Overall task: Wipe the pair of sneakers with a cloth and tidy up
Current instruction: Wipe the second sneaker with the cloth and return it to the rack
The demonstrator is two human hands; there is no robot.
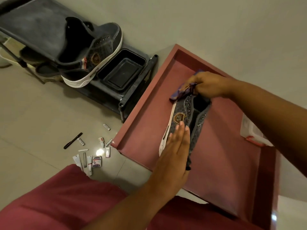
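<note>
Head view: right hand (209, 85) clamps purple cloth (182, 92) at toe of grey sneaker (186, 120) on maroon tray (144, 113); left hand (176, 146), fingers flat, steadies it. Other sneaker (93, 53) on rack (33, 27), apparently done. Tidying remains.

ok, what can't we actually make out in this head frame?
- Toe of the sneaker in the tray: covered by the right hand and the purple cloth it grips.
- Its heel: under the flat left hand.
- Print on the small tubes and packets on the floor: too small.
- White container at the tray's far side: mostly behind the right forearm.
- Dark shoe under the rack shelf: shadowed, partly hidden by the second sneaker.
</note>
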